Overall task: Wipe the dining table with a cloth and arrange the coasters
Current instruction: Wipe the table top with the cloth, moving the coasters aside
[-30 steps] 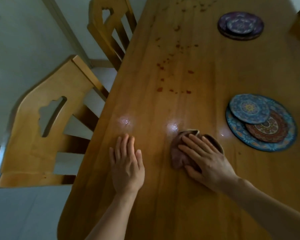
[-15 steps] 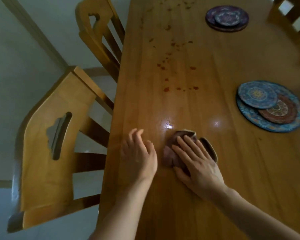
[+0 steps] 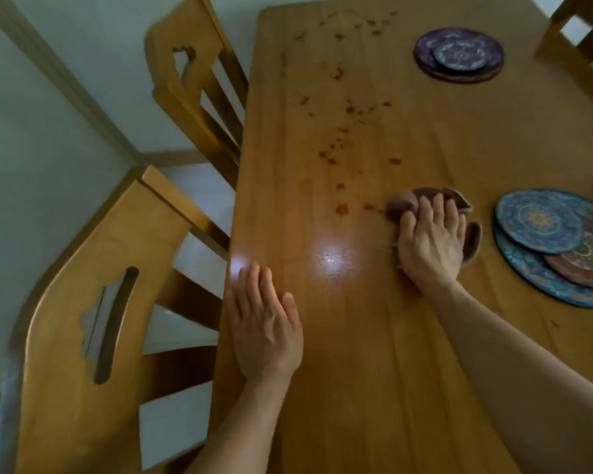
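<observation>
Cloth (image 3: pixel 404 201): brown, bunched under the right hand (image 3: pixel 430 241), fingers together, pressing it flat mid-table.
Left hand (image 3: pixel 264 328): flat, fingers together, at the table's (image 3: pixel 356 388) left edge.
Coasters (image 3: pixel 558 244): stacked just right of the cloth.
Open room: stained wood ahead.

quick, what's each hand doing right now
Left hand: open, flat on the table, holding nothing.
Right hand: open, palm pressing the cloth onto the table, beside the spots.
</observation>
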A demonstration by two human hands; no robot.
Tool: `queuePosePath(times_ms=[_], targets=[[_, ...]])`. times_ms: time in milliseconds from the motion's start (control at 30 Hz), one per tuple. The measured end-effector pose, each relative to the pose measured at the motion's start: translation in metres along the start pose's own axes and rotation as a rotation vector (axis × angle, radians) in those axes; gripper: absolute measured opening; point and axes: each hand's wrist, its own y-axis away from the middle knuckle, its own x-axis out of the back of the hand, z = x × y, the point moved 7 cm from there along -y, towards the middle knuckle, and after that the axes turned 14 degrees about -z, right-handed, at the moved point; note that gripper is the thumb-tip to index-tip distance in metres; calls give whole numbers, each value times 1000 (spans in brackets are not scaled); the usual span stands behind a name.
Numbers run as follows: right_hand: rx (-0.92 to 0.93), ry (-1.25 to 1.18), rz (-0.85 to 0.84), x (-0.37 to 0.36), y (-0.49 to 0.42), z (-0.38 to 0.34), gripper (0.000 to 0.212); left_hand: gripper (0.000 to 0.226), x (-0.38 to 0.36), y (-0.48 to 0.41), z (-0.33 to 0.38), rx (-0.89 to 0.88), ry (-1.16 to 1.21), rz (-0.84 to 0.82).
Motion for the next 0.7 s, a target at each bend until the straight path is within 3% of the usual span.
queuePosePath(times_ms=[100,233,367,467,567,700], targets=[[136,35,-74,-24,-18,-67,63,57,0,-1,0,5,-14,11],[610,175,-188,-69,26,-153,54,54,2,-2,0,-14,-14,15],[854,229,-312,-80,88,-131,50,41,7,4,-2,-78,113,86],[829,247,-322,-56,92,-61,52,18,8,5,-4,-72,202,105],[646,212,-223,-22,57,-10,54,13,10,6,-2,-80,211,131],[371,163,-97,-14,13,-25,58,14,10,6,-1,-67,197,147]])
